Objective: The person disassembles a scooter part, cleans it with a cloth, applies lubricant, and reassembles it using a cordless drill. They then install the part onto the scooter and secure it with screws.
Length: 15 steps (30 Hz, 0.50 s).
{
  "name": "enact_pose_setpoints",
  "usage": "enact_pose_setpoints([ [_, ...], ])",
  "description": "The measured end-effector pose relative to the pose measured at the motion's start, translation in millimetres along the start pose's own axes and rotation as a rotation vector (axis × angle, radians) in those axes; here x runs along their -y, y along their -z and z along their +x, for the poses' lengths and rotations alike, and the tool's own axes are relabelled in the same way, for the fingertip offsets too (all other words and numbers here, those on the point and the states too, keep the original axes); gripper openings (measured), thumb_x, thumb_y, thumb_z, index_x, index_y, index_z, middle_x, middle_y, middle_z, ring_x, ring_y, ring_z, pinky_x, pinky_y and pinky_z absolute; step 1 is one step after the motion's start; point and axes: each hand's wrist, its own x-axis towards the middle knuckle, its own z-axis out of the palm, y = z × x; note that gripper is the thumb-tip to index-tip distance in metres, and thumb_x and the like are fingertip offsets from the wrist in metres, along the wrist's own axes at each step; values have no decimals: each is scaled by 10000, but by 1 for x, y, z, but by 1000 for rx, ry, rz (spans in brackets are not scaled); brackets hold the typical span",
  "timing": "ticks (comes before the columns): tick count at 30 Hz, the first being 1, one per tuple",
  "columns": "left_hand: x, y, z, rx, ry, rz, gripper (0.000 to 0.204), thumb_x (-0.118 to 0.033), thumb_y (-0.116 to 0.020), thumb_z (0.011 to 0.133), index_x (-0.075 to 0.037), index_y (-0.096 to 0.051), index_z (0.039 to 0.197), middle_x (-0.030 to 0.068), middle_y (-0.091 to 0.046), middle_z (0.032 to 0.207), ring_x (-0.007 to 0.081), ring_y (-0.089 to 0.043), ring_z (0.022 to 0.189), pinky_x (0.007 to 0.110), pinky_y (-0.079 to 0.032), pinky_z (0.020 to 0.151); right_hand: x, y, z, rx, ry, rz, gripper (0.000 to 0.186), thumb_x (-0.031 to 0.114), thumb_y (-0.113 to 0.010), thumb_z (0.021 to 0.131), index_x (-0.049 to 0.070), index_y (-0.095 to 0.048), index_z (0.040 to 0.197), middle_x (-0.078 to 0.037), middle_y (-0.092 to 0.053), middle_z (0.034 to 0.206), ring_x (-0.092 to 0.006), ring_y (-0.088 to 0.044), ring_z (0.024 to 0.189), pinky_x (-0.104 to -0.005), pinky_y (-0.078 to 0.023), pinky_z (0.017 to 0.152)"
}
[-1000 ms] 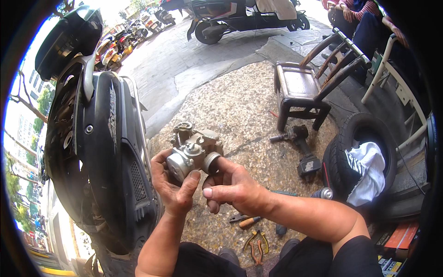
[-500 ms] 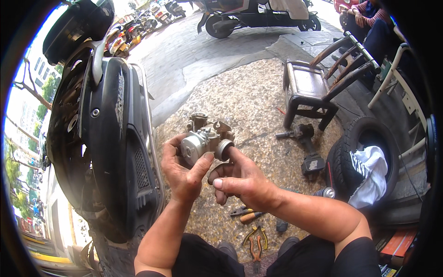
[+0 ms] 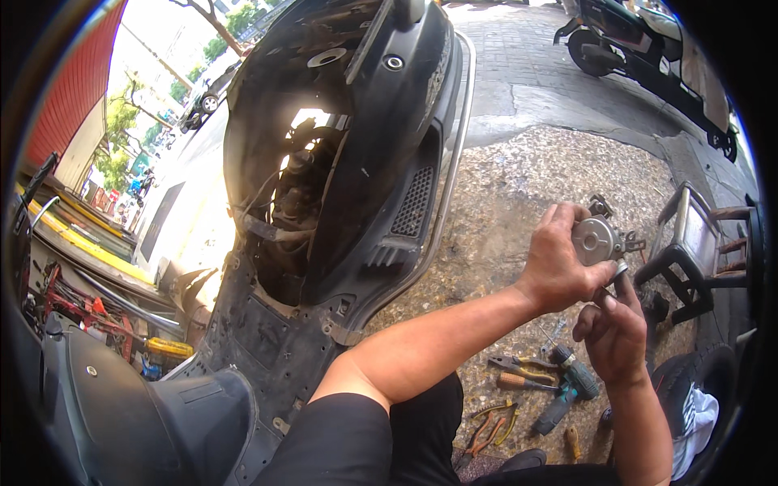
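Two hands on one part and nothing but rough pebbled concrete point(image 3: 519, 202) under it, so that's worry number one. My left hand point(image 3: 559, 263) has its fingers wrapped tight around the grey cast-metal carburettor-looking body with the round silver cap point(image 3: 598, 240), held up in the air out to the right of the stripped black scooter point(image 3: 356, 146), well clear of it. My right hand point(image 3: 616, 332) sits just below, fingertips pinched together up at the underside of the part; I can't tell if there's a small screw or fitting between them, too tiny to make out. If there is one and it slips, I reckon it vanishes into that pebbly ground for good. If the left grip goes greasy, the whole casting drops and the thin brackets sticking out of it could bend or crack. Right under my arms are the orange-handled pliers point(image 3: 490, 425), a wooden-handled screwdriver point(image 3: 519, 381) and a teal cordless driver point(image 3: 571, 389), so a falling part might smack those too. The dark metal stool point(image 3: 689, 251) is close on the right, easy to knock with an elbow.
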Motion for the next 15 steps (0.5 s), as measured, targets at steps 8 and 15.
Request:
enact_pose_setpoints([
  [8, 14, -9, -1, 15, 109, -1, 599, -246, -870, 639, 47, -573, 1068, 206, -597, 1020, 339, -629, 930, 421, -522, 853, -12, 20, 6, -96, -64, 68, 492, 115, -581, 929, 31, -417, 1385, -92, -625, 915, -187, -675, 676, -323, -588, 592],
  [15, 56, -27, -5, 187, 492, 75, 656, -267, -867, 678, 88, -566, 1140, 255, -648, 1099, 341, -673, 1008, 427, -556, 903, -28, 47, 25, -188, -243, -283, 219, 141, -584, 988, 71, -549, 1192, -52, -625, 878, -124, -588, 576, -256, -502, 514],
])
